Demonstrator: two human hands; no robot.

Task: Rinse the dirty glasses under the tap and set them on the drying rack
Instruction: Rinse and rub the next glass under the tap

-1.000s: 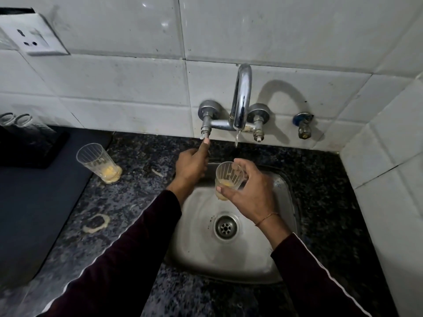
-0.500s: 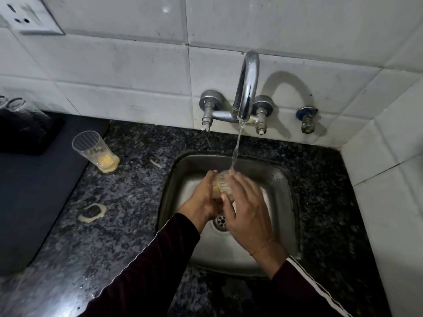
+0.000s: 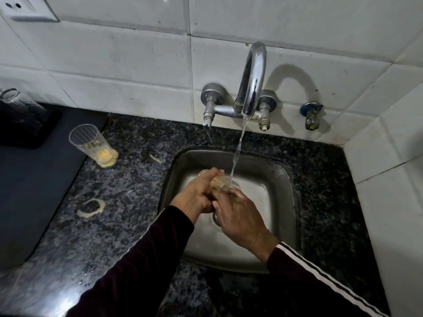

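Left hand [image 3: 194, 197]: fingers curled round the rinsed glass [image 3: 220, 183], gripping it from the left.
Right hand [image 3: 240, 216]: fingers wrapped on the same glass from the right.
Rinsed glass: over the steel sink [image 3: 281, 179], under the tap [image 3: 253, 76] stream.
Second glass [image 3: 91, 144]: upright on the granite tabletop [image 3: 137, 179], yellow residue inside.
Drying rack [image 3: 20, 120]: far left, holding clear glassware.

Left hand [image 3: 196, 197] and right hand [image 3: 240, 216] together, fingers curled, gripping
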